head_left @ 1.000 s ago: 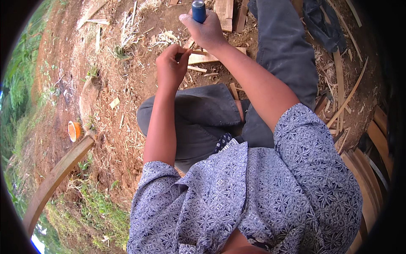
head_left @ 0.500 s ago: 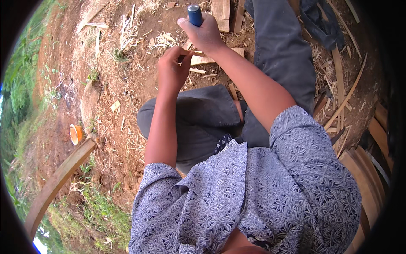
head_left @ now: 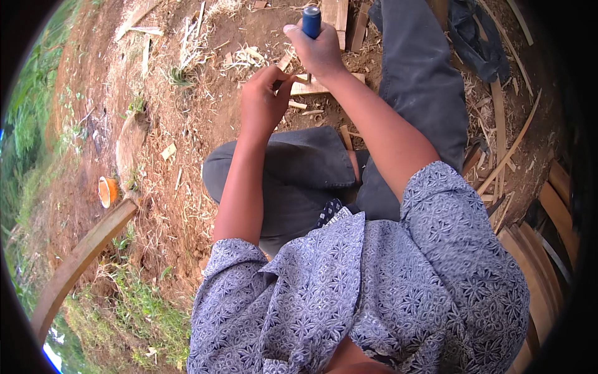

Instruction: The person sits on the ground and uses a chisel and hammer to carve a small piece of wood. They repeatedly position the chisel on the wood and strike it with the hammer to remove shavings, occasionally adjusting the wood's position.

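Observation:
My right hand [head_left: 321, 53] is wrapped round the blue handle of a chisel [head_left: 311, 23], held upright with its metal-capped end on top. Below the fist a short bit of the narrow blade shows, over a pale wooden board [head_left: 342, 81] lying on the ground. Beside it, my left hand [head_left: 265, 93] pinches a small thin strip of wood [head_left: 301, 79] between thumb and fingertips, its free end by the blade. Whether blade and strip touch, I cannot tell.
Wood shavings [head_left: 248, 57] and offcuts litter the soil. My outstretched leg [head_left: 423, 81] lies right of the board, with a dark plastic bag [head_left: 476, 40] beyond it. Curved planks [head_left: 532, 268] are stacked at lower right. An orange bowl [head_left: 108, 192] and a wooden beam [head_left: 84, 265] are at left.
Both hands, the chisel and the strip have shifted slightly right relative to my body. The view has also moved a little. Both grips are the same.

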A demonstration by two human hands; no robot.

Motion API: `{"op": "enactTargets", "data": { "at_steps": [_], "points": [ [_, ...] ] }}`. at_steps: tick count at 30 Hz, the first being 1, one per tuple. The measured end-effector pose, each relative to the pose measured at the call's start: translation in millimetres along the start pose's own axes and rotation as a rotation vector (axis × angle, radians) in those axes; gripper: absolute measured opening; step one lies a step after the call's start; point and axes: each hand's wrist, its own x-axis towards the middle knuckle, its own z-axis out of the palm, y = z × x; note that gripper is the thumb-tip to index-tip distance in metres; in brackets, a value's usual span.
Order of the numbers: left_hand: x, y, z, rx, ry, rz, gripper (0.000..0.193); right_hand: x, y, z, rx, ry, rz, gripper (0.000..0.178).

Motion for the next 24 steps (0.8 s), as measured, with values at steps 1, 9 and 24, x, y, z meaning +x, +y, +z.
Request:
{"op": "enactTargets", "data": {
  "at_steps": [1, 9, 24],
  "points": [
    [-1, 0, -2, 0.014, -0.009, -0.033, 0.014, 1, 2, -2, 0.016, 0.000, 0.018, 0.032],
    [-6, -7, -4, 0.016, 0.075, -0.131, 0.018, 7, -45, 13, 0.192, 0.012, -0.061, 0.034],
    [-1, -6, -4, 0.035, 0.028, -0.070, 0.017, -6, -1, 7, -0.075, -0.040, -0.045, 0.029]
  ]
}}
